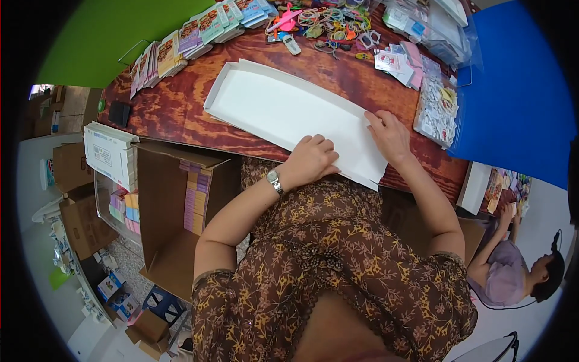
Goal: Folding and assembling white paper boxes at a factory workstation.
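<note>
A long, shallow white cardboard tray (283, 105) lies slantwise at the table's near edge, its left end upright-walled. At its near right corner the wall looks unfolded, with a flap sticking out. My left hand (310, 161), below a wristwatch, has its fingers curled over the near wall. Holding the far wall near the right end is my right hand (391, 136), its fingers bent over the rim. The undersides of both hands are hidden.
Rows of colourful card packs (187, 39) line the back left of the wood-patterned table (163, 114). Small trinkets (332, 24) lie at the back, and a clear bin of white pieces (437, 108) at the right. An open carton (163, 223) stands below left. Another person (512, 268) sits at right.
</note>
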